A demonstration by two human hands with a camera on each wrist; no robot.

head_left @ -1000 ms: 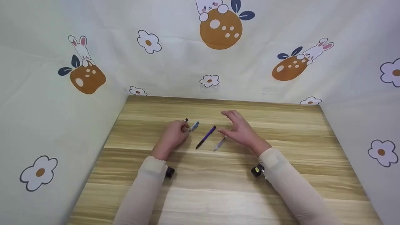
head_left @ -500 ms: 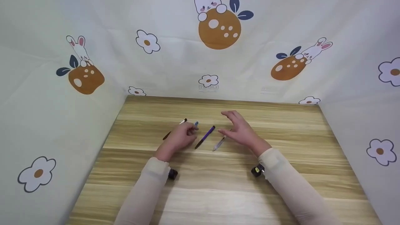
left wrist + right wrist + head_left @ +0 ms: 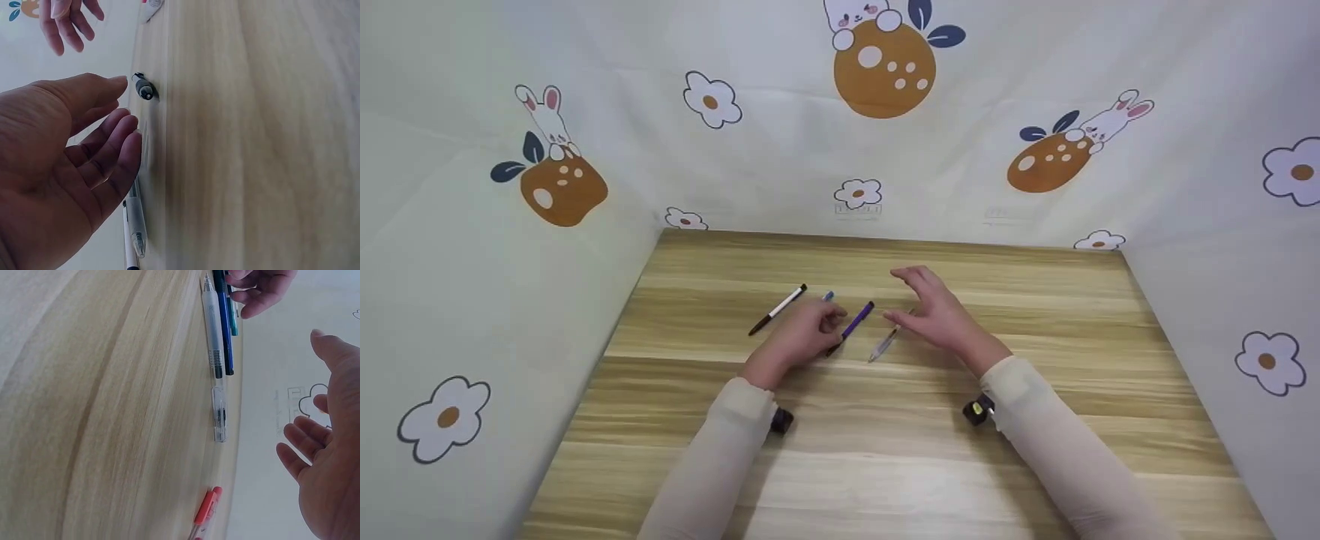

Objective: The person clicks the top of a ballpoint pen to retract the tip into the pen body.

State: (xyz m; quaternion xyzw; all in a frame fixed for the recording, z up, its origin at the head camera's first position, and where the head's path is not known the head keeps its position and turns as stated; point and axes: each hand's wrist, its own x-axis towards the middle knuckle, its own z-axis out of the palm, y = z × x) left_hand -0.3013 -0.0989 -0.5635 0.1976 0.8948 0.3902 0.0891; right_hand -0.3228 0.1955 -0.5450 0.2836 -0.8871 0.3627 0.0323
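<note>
A wooden table [image 3: 885,465] fills the lower middle of the head view. Pale cloth walls [image 3: 780,150] close it in at left, back and right, printed with flowers [image 3: 711,100], rabbits [image 3: 547,112] and orange spotted balls [image 3: 885,71].

Left hand [image 3: 62,169] hovers, fingers relaxed, beside a clear plastic pen [image 3: 135,216] on the pale wooden bench [image 3: 253,146]

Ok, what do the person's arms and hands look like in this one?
Both arms wear long, close-fitting cream sleeves that end at the wrists. The left hand and right hand are bare: no gloves, no rings visible. A small black camera unit is strapped under each wrist.
</note>
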